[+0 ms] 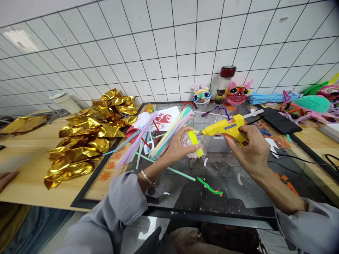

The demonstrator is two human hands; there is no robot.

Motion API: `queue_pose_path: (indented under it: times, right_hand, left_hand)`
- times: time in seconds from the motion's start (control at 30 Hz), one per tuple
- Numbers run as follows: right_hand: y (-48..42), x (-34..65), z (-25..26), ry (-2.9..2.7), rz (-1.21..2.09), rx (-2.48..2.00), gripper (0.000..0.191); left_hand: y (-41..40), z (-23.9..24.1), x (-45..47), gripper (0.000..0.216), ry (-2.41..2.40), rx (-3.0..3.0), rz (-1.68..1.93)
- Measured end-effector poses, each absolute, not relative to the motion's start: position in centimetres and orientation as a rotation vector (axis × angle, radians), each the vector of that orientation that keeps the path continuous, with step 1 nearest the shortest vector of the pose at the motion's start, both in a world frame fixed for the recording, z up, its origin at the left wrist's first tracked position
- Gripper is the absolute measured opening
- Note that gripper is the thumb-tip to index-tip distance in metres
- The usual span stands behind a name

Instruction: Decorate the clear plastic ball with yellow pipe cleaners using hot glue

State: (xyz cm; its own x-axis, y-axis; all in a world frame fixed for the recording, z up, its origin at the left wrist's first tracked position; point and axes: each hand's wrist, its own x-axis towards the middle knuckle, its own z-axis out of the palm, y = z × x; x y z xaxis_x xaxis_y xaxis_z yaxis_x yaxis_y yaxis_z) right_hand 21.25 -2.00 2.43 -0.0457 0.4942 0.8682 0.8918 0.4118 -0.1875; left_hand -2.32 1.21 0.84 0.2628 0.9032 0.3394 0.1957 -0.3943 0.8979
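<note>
My left hand [178, 144] is closed around a small clear rounded piece [188, 141] that has a bright yellow strip [195, 144] along its side. In my right hand [253, 148] is a yellow hot glue gun [225, 127], gripped by its handle. Its nozzle points left and comes close to the yellow strip; whether they touch I cannot tell. A white glue stick [254, 113] sticks out of the gun's back. Just left of my left hand lies a bundle of pastel pipe cleaners [172, 132]. Below the hands, a bent green strip [210, 187] rests on the glass.
Crumpled gold foil [87, 141] covers much of the left side. Behind stand a bottle with a dark red lid [225, 84] and two decorated animal-face crafts. A black phone [279, 120] lies right, beside the gun's cable. Another person's hand [7, 181] shows at far left.
</note>
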Motion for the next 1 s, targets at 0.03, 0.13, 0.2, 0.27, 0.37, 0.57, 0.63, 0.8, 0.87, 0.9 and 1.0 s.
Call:
queue_pose_path:
  times: [0.03,0.13,0.2,0.27,0.37,0.57,0.63,0.8,0.87,0.9,1.0]
  right_hand:
    - [-2.00,21.26,2.43,-1.694,-0.510,-1.222,0.024]
    - [-2.03,21.32,2.45,-1.706,-0.512,-1.222,0.023]
    - [-2.07,21.35,2.51,-1.715,-0.511,-1.233,0.022]
    - [-2.12,21.33,2.60,-1.722,-0.518,-1.235,0.022]
    - [-2.17,21.26,2.71,-1.728,-0.549,-1.198,0.022]
    - [-2.27,21.29,2.78,-1.729,-0.513,-1.230,0.022]
    - [-2.32,21.33,2.82,-1.733,-0.473,-1.266,0.022]
    - [-2.35,21.32,2.90,-1.734,-0.457,-1.242,0.021]
    - [-2.32,21.32,2.87,-1.734,-0.474,-1.219,0.020]
    - [-2.30,21.33,2.84,-1.737,-0.483,-1.213,0.021]
    - [-2.24,21.41,2.71,-1.742,-0.497,-1.217,0.021]
  left_hand:
    - [1.22,0.81,-2.32,0.052,1.006,1.778,1.177]
    - [1.24,0.76,-2.33,0.052,1.002,1.787,1.180]
    - [1.25,0.76,-2.35,0.052,0.999,1.789,1.183]
    - [1.24,0.79,-2.37,0.052,1.001,1.788,1.183]
    - [1.20,0.86,-2.41,0.052,0.998,1.780,1.174]
    - [1.19,0.89,-2.39,0.052,0.990,1.786,1.181]
    - [1.20,0.91,-2.36,0.051,0.989,1.784,1.178]
    - [1.18,1.02,-2.34,0.052,0.999,1.784,1.174]
    - [1.17,1.02,-2.36,0.051,1.002,1.785,1.172]
    - [1.17,1.01,-2.37,0.051,1.003,1.787,1.174]
    - [1.20,0.91,-2.37,0.052,1.002,1.787,1.179]
